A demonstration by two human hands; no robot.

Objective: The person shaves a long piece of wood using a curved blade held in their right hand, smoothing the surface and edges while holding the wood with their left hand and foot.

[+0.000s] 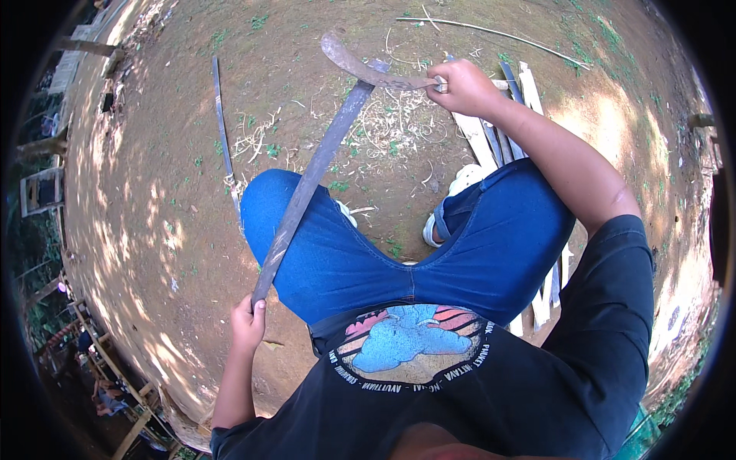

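Note:
My left hand (248,325) is closed round the near end of a long, flat, dark grey wooden strip (313,178). The strip slants away from me across my left thigh, its far end over the ground. In my right hand (464,88) is the handle of a machete (366,70) with a curved, worn blade. The blade points left and lies across the strip near its far end, seemingly touching it. Beneath them, pale curled shavings (395,123) are scattered on the dirt.
Several pale and dark wooden strips (484,140) lie beside and under my right leg. Another dark strip (222,123) rests on the ground to the left. A thin stick (498,32) lies farther off. Wooden posts and rails (115,360) stand at the far left edge.

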